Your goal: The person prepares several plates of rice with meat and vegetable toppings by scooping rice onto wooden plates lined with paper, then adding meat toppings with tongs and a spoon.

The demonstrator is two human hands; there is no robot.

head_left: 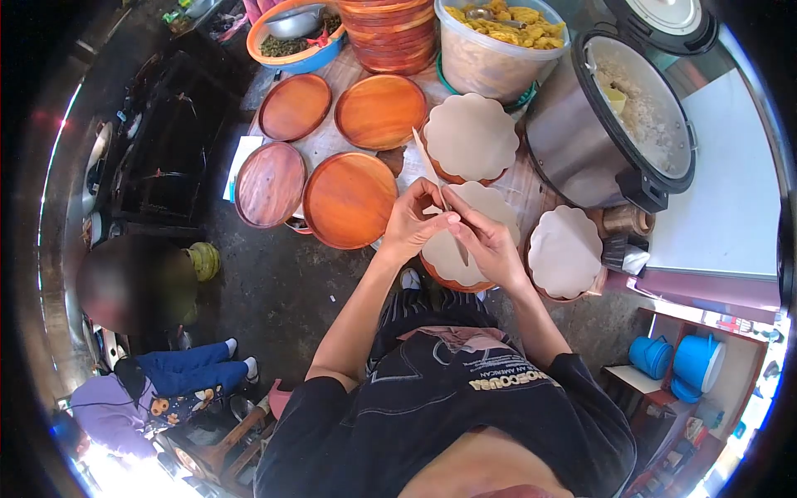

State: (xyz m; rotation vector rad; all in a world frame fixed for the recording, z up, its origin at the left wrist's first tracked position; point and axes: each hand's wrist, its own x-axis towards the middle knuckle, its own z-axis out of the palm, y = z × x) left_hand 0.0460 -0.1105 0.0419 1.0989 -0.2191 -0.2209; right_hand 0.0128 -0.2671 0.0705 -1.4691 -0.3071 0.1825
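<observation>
Both my hands meet over the near edge of the table, thumbs close together. Between them is scalloped paper liner [427, 158], seen almost edge-on, its thin pale edge running from above my fingers down past my right hand. My left hand [413, 222] is closed on it from one side, and my right hand [488, 242] pinches it from the other. Below them lies a wooden plate with a grey-brown scalloped liner [486, 203], partly hidden by my hands. Two more lined plates, with a far liner [471, 137] and a right liner [564, 253], sit beside it.
Bare wooden plates [350, 199] lie to the left, with a plate stack [388, 37] behind. A tub of yellow food [502, 50], a rice cooker [610, 124] and a bowl of greens [295, 37] stand at the back. A person [116, 407] is at lower left.
</observation>
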